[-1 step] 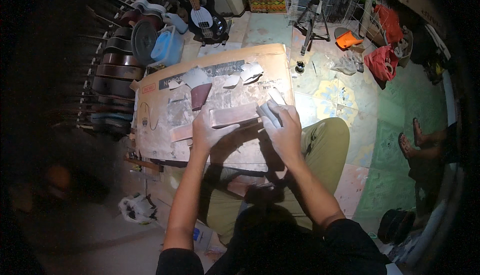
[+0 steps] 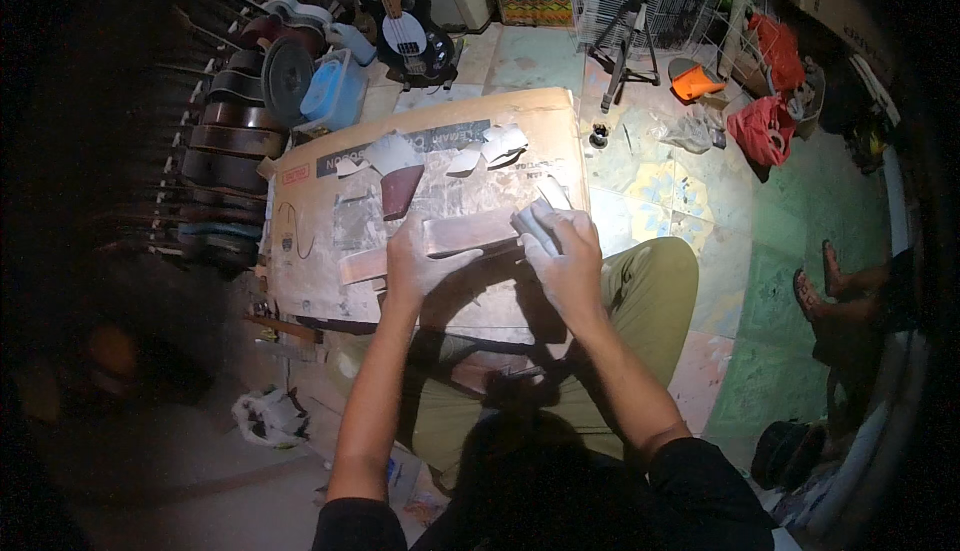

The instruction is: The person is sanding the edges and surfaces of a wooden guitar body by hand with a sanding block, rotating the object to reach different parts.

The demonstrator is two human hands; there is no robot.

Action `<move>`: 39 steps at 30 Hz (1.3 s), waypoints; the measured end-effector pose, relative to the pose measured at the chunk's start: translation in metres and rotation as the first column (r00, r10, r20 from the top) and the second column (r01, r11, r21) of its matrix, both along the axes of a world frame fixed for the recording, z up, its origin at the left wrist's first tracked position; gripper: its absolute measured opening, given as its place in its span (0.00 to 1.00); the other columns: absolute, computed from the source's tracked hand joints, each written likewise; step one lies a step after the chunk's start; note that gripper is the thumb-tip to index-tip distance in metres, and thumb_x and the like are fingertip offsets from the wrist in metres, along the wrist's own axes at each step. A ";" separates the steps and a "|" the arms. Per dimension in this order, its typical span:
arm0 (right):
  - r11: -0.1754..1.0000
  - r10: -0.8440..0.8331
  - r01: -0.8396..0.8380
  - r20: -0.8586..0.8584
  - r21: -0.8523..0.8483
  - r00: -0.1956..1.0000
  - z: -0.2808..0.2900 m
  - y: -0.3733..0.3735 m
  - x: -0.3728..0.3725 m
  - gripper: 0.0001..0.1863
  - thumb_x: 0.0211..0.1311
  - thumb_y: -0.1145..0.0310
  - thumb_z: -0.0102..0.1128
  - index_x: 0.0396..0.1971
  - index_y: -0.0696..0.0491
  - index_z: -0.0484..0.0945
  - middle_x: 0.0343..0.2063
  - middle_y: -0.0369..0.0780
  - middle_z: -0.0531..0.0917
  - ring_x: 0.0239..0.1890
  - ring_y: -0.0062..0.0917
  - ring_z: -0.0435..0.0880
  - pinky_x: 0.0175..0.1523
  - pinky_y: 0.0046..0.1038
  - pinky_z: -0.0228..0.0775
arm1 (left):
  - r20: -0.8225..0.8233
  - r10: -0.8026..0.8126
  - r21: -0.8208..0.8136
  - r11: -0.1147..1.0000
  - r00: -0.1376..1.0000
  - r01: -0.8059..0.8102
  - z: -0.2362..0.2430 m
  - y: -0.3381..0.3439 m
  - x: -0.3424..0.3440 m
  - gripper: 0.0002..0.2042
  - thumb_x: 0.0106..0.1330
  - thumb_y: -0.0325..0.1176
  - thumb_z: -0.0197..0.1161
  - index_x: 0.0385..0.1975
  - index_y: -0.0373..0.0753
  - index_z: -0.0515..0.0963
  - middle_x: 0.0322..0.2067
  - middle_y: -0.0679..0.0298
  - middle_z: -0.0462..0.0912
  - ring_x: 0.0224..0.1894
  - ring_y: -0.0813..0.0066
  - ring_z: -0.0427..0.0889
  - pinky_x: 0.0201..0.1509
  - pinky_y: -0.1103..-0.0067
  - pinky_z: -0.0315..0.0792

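A long reddish-brown wooden bar (image 2: pixel 470 233) lies slantwise above the cardboard. Gripping it near its middle is my left hand (image 2: pixel 410 263), with the thumb stretched along the lower edge. My right hand (image 2: pixel 568 259) is closed around a small grey block (image 2: pixel 535 223), possibly wrapped in sandpaper, at the bar's right end. Both hands look dusted with pale powder. Just beyond the bar rests a dark red piece of sandpaper (image 2: pixel 402 194), with torn pale scraps (image 2: pixel 394 152) beside it. The fingertips of my left hand are hidden behind the bar.
A dusty flat cardboard box (image 2: pixel 310 296) serves as the work surface. Several guitars (image 2: pixel 235 141) stand in a row at left, and a black bass guitar (image 2: pixel 420 46) at the back. A small tripod (image 2: pixel 625 46) and orange dustpan (image 2: pixel 695 81) stand back right; another person's feet (image 2: pixel 815 286) show at right.
My right hand and the grey block have shifted very slightly left and away from me along the bar's end. My left hand and the bar are almost unmoved.
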State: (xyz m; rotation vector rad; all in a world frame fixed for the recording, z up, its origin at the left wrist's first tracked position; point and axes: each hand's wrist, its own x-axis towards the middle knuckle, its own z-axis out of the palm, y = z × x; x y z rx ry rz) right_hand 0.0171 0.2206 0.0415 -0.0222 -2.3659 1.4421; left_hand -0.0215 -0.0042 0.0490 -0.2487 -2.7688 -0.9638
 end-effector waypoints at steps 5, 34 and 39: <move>0.959 0.027 0.002 -0.099 0.282 0.995 -0.003 -0.018 -0.009 0.21 0.51 0.72 0.69 0.48 0.51 0.82 0.39 0.46 0.77 0.43 0.42 0.76 0.49 0.39 0.69 | -0.096 -0.001 0.050 0.999 0.995 0.006 -0.008 -0.003 0.008 0.30 0.38 0.50 0.83 0.32 0.35 0.74 0.26 0.53 0.80 0.31 0.51 0.82 0.36 0.66 0.76; 0.940 0.034 -0.048 0.046 0.338 0.998 0.001 -0.049 0.006 0.17 0.55 0.68 0.67 0.46 0.53 0.80 0.37 0.49 0.75 0.41 0.43 0.73 0.46 0.39 0.67 | -0.265 0.027 0.057 0.998 0.964 -0.012 -0.021 0.004 0.021 0.29 0.41 0.54 0.79 0.32 0.38 0.74 0.23 0.56 0.79 0.28 0.53 0.82 0.31 0.66 0.76; 0.921 0.000 0.010 -0.025 0.390 1.000 -0.005 -0.064 0.020 0.18 0.57 0.67 0.67 0.48 0.52 0.78 0.36 0.49 0.74 0.41 0.45 0.73 0.46 0.43 0.66 | -0.165 0.068 -0.022 0.997 0.984 -0.073 -0.022 0.010 0.021 0.29 0.40 0.53 0.80 0.32 0.37 0.74 0.23 0.56 0.79 0.27 0.53 0.82 0.31 0.65 0.75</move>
